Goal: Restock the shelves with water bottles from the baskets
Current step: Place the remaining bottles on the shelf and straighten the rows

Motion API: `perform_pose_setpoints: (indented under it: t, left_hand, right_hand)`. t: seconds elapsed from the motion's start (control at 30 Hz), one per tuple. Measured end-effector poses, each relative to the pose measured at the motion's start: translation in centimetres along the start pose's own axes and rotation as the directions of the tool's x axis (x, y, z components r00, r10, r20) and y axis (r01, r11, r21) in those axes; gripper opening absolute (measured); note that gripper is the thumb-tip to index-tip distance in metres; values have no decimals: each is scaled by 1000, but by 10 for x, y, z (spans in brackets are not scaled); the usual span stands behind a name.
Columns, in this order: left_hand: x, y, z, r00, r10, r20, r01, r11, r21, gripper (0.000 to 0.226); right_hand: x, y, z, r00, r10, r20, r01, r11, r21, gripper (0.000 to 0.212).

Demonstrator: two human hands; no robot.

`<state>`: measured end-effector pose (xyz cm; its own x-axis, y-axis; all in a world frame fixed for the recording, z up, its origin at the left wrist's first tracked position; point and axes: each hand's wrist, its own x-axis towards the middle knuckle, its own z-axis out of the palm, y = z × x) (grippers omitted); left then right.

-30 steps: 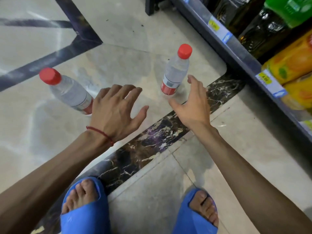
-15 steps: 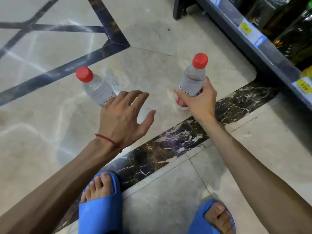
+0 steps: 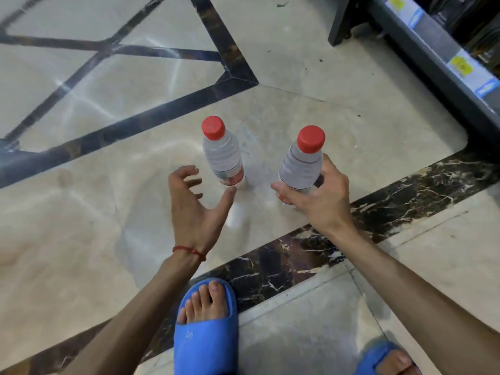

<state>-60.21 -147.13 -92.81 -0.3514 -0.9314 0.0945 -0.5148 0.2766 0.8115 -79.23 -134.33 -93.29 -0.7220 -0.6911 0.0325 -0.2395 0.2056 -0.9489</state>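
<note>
Over marble floor (image 3: 81, 217), right grip (image 3: 319, 197) grasps the three-o'clock water bottle (image 3: 301, 165); left grip (image 3: 193, 204), released, hovers beside the nine-o'clock water bottle (image 3: 222, 155).

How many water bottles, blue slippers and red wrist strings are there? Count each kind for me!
water bottles: 2
blue slippers: 2
red wrist string: 1
total: 5

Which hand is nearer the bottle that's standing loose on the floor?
Left. The left hand is open beside the loose bottle, thumb tip nearly at its base; the right hand is off to its right, gripping the other bottle.
</note>
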Motion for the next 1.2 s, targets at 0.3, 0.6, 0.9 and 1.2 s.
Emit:
perform_pose_setpoints:
  t: [0.3,0.6,0.9,1.2]
  left_hand:
    - [54,-9,45,984,-20,179,45,990,-137,79]
    - [36,36,-11,976,-9,216,22,998,-58,67]
    - [21,232,-139,938,-79,337,69,997,42,62]
    - [5,452,-267,871,-44,490,36,999,27,49]
  right_hand:
    - [-1,8,4,1000,21,-2,-22,1000,-14,64]
    - [-6,-52,-40,997,72,13,-71,994,-85,60]
    - [-10,-256,-156,982,152,115,-142,986,-88,72]
    - [-82,-499,-262,956,292,-15,-292,955,-52,65]
